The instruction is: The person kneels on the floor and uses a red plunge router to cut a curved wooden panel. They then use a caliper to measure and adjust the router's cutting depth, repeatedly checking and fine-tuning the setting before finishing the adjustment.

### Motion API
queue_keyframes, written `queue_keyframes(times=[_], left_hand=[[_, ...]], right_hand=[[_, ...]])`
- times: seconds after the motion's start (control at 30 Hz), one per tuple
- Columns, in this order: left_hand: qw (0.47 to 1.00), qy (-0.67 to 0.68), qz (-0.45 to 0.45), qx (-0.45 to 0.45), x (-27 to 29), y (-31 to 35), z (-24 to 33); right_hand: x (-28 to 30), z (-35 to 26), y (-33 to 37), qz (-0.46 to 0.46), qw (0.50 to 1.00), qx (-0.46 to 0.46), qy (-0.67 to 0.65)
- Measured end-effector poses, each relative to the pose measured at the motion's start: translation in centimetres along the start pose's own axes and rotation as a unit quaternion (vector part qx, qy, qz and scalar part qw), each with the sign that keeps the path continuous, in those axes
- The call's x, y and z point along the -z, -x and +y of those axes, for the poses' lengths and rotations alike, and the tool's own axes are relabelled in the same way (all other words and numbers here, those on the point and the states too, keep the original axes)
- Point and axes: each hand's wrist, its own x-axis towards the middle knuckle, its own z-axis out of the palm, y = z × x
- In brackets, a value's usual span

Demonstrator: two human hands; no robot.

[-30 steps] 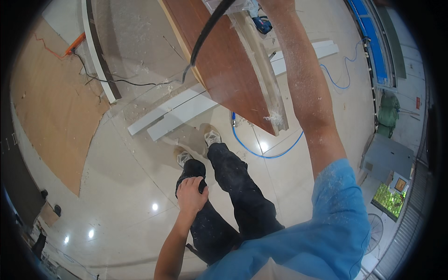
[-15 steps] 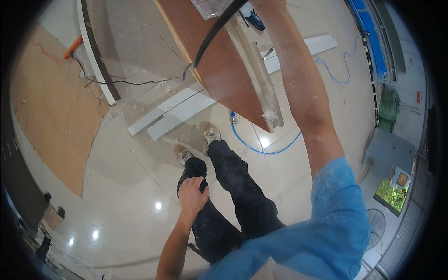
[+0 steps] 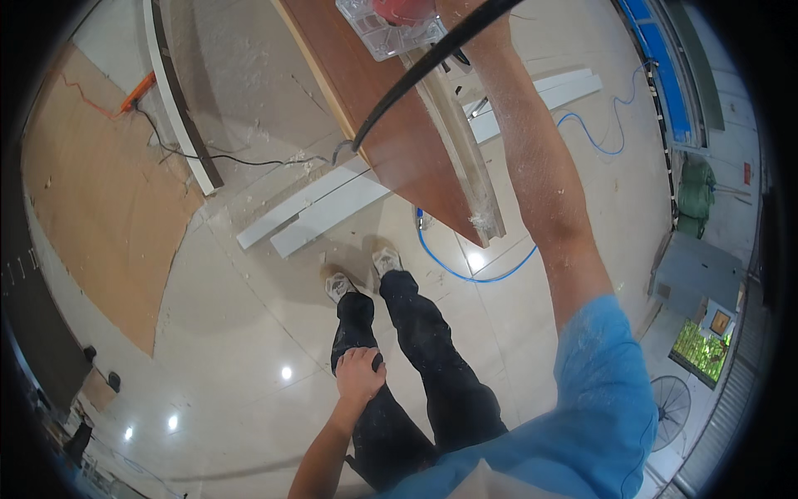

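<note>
Black trousers (image 3: 449, 382) support the left hand (image 3: 360, 374), fingers loosely spread on one knee, holding nothing. Beyond, a blue hose (image 3: 465, 278) curls near the red-brown wooden board (image 3: 407, 158), which extends over white strips (image 3: 332, 218). Shavings (image 3: 480, 221) suggest its pale edge (image 3: 465, 145) is partly worked; what remains is unclear. A black cable (image 3: 432, 54) crosses before it. Beside the red power tool (image 3: 403, 10), the right hand (image 3: 471, 17) is cropped, its grip impossible to tell.

Bright tiled floor (image 3: 249, 341), white glare spots (image 3: 287, 373), soft shadows, fisheye-bent edges, black corners
</note>
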Motion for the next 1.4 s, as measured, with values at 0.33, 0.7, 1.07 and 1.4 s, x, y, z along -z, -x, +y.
queue_keyframes(times=[0.33,0.7,1.07,1.4], left_hand=[[0.999,0.023,-0.001,0.047,-3.3,2.7,2.1],[0.997,0.021,-0.001,0.074,-7.3,4.2,2.9],[0.998,0.022,0.019,0.06,-6.3,3.6,2.3],[0.998,0.027,0.004,0.061,-6.1,3.2,2.0]], right_hand=[[-0.5,0.3,1.1,-0.016,0.999,-0.02,-0.022],[-0.8,0.3,2.3,-0.039,0.998,-0.03,-0.025],[-0.2,0.6,2.4,-0.036,0.999,-0.034,-0.017],[0.2,0.8,2.7,-0.043,0.998,-0.045,-0.01]])
